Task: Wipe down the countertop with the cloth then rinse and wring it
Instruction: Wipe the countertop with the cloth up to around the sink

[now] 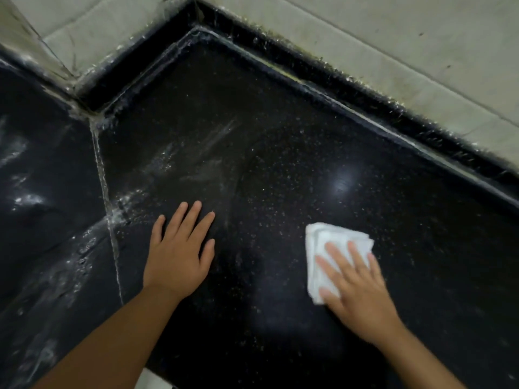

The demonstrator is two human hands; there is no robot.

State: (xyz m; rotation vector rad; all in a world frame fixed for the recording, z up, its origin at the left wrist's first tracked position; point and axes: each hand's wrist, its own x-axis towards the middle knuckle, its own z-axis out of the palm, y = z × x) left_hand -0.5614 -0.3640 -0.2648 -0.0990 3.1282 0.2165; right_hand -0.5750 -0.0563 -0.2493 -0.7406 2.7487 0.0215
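Observation:
A black speckled countertop [280, 141] fills the view. On it lies a folded white cloth [323, 240], to the right of centre. My right hand [356, 282] presses flat on the cloth with straight, spread fingers and covers its near right part. My left hand [179, 254] rests flat on the bare stone to the left, fingers straight, about a hand's width from the cloth. Pale smears and dusty streaks [213, 136] mark the stone beyond my left hand.
A raised black curb [351, 88] runs along the back, below a grey tiled wall [393, 37]. A pale grout seam [106, 192] splits the counter on the left, where another smeared slab [42, 178] lies. The counter's front edge shows at the bottom.

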